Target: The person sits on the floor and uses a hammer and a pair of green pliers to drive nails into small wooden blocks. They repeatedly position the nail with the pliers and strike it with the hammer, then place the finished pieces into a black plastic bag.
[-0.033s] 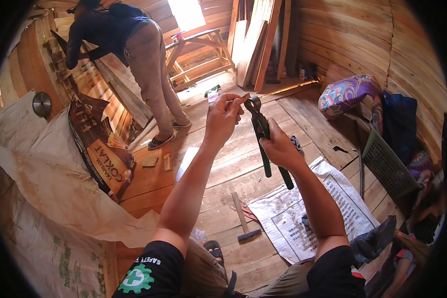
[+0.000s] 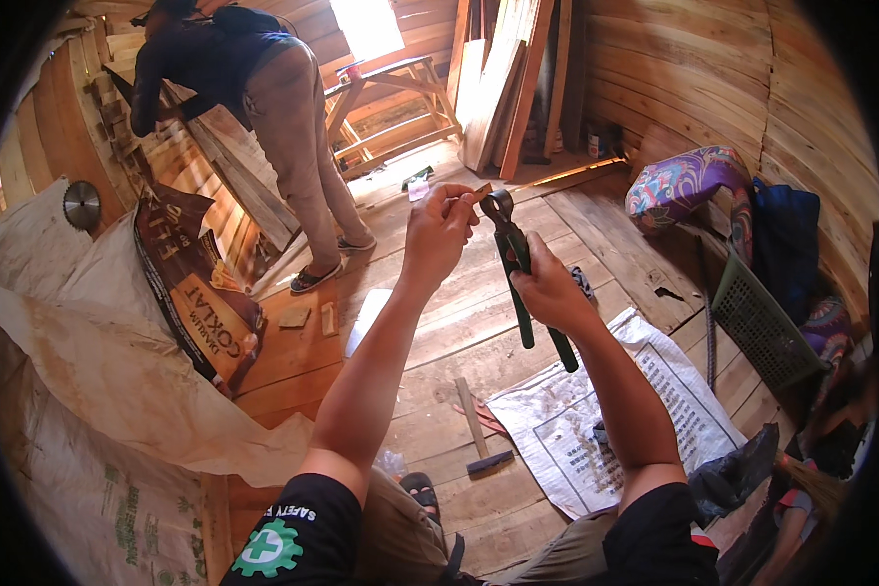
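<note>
Raised in front of me, my right hand (image 2: 552, 288) is wrapped round the handles of green-handled pincers (image 2: 499, 210). The dark rounded head of the pincers points up and away from me. Just left of that head, my left hand (image 2: 438, 234) is closed, its fingertips pinching a small brown piece (image 2: 481, 193) that looks like wood. The piece reaches the pincers' jaws; whether they grip it I cannot tell. Below, a hammer (image 2: 477, 422) with a wooden handle lies on the plank floor, beside a printed white sack (image 2: 527, 415) under my right forearm.
At the far left a person (image 2: 288, 107) bends over planks. A circular saw blade (image 2: 82, 206) rests by pale sheeting (image 2: 117, 332) on the left. Boards (image 2: 503, 98) lean beside a wooden trestle (image 2: 396, 93) at the back. To the right stands a green plastic basket (image 2: 767, 322).
</note>
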### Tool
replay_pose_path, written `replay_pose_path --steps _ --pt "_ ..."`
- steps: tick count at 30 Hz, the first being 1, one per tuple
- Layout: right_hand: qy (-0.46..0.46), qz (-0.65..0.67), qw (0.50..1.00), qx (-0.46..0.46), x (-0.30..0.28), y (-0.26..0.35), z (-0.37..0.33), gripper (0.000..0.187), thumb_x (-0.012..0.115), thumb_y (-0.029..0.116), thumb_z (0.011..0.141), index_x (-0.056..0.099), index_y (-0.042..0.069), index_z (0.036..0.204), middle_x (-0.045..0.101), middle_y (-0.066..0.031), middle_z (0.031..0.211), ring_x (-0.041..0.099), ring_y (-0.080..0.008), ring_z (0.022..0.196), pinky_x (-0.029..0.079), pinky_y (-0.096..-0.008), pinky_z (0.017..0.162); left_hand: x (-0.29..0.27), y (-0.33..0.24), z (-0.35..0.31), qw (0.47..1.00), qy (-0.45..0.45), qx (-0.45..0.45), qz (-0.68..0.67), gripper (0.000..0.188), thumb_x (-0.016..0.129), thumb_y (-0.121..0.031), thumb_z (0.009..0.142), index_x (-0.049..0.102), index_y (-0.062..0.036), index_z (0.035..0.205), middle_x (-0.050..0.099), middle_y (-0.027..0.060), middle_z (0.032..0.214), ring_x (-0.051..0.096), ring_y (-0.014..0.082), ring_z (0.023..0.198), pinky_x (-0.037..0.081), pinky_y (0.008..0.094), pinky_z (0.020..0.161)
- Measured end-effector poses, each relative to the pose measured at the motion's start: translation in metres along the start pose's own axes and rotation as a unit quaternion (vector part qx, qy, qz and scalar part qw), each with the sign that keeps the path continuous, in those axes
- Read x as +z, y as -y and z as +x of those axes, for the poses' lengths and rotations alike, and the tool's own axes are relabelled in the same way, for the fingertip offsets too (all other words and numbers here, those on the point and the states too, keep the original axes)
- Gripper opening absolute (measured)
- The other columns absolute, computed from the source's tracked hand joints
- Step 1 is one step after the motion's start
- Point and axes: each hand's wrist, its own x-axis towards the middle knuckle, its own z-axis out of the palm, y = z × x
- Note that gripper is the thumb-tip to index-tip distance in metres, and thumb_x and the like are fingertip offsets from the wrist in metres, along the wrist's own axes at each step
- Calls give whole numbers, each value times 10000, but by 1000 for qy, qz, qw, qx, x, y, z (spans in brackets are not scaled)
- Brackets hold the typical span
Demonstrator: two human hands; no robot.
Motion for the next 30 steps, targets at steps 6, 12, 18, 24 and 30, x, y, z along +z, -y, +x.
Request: replay_pose_path --steps 6,12,18,24,30 --pt "-19 -26 999 -11 -3 -4 2 241 529 51 839 468 15 1069 600 -171 921 594 -273 879 455 -398 813 -2 6 3 995 5 39 97 228 547 -174 950 632 13 1048 625 32 727 566 78 628 467 239 573" --pt "0 -45 999 -20 -8 4 -2 281 488 44 810 393 -33 1062 575 -311 948 575 -474 962 421 -512 841 2 10 4 991 -21 58 117 219 559 -180 951 643 13 1011 634 50 699 572 92 599 464 255 560" --pt "7 -35 999 -23 -9 0 -1 270 489 42 812 391 -34 1051 567 -304 948 569 -474 958 417 -510 841 3 4 2 992 -9 48 113 230 552 -190 957 647 9 1024 625 34 709 563 81 611 468 244 574" --pt "-1 -57 998 -28 -4 -4 1 281 486 42 827 391 -36 1080 546 -305 1016 546 -466 1016 408 -508 870 4 13 5 992 -8 78 104 232 548 -194 961 636 17 1004 620 42 709 564 85 613 474 244 579" --pt "-54 -76 993 -66 -2 1 -1 288 488 17 815 388 -36 1080 522 -284 1011 527 -471 1012 393 -523 866 7 9 1 999 -3 29 26 308 580 -251 959 559 -3 1140 638 84 893 612 123 768 506 273 686"
